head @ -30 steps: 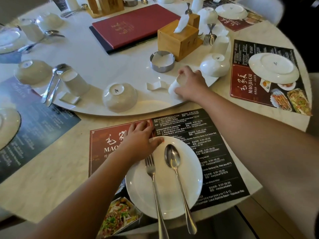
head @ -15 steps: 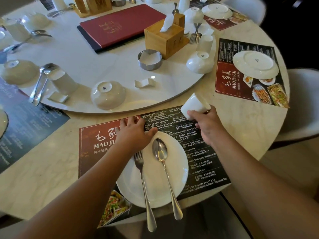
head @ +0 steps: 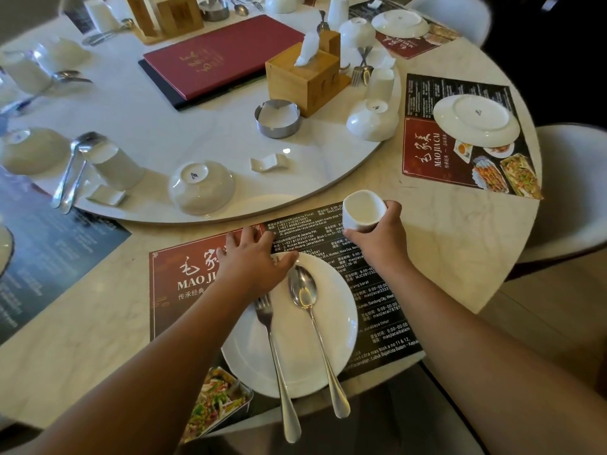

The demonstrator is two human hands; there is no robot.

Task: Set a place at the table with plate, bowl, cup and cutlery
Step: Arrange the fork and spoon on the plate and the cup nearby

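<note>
The right hand [head: 382,239] grips a white cup [head: 363,210] above the "MAO JIA CAI" placemat [head: 387,310] — the left hand [head: 253,261] rests flat, fingers relaxed, on the plate [head: 341,326] — fork [head: 274,349] and spoon [head: 312,320] lie across it.

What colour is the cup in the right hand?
Plain white, inside and out; the cup shows best in the head view.

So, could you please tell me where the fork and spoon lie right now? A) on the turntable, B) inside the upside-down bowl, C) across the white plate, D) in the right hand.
C: the fork and spoon both lie across the white plate, handles overhanging its near rim.
</note>
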